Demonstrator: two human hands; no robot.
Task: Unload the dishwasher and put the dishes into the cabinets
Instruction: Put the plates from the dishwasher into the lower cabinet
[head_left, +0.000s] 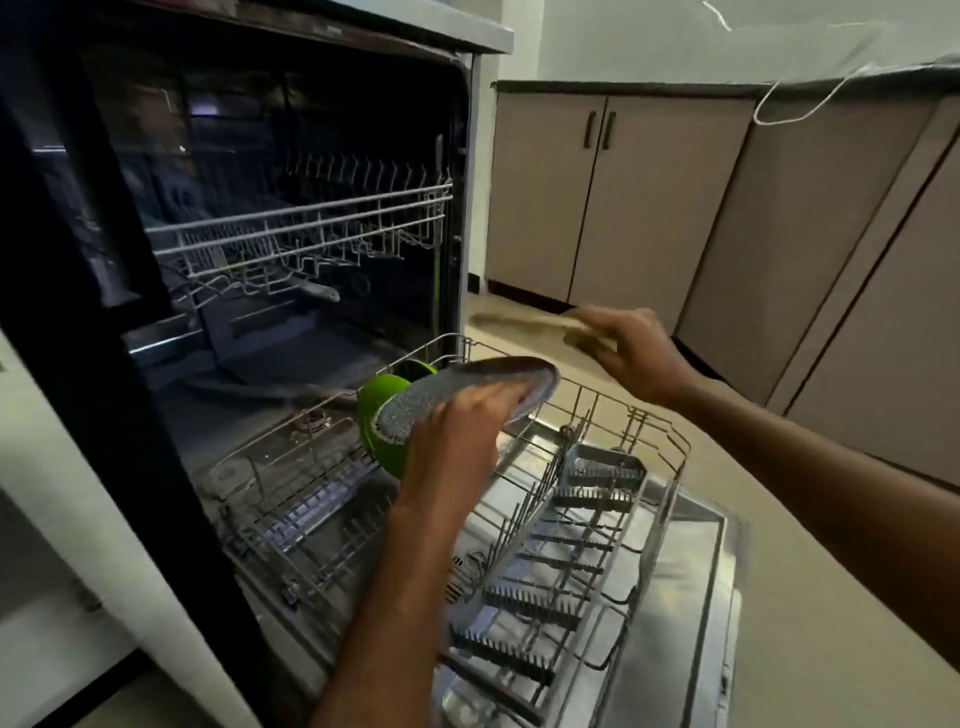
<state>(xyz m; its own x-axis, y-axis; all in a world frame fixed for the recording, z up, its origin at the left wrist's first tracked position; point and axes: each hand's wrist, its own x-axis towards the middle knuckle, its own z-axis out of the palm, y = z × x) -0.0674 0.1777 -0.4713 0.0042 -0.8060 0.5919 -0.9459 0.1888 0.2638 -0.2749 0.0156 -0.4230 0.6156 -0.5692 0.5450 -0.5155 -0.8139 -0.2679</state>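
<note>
Grey plate (467, 397) gripped by left hand (457, 441) at centre frame; right hand (623, 348) pinches a blurred stick (519, 320). Green bowl (382, 415) remains in rack (649, 499); cabinets (623, 208) unopened.

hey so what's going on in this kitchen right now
A person is unloading an open dishwasher. The left hand grips a speckled grey plate above the pulled-out lower rack. The right hand holds a blurred wooden utensil out toward the closed cabinets. Green bowls remain in the rack behind the plate.
</note>
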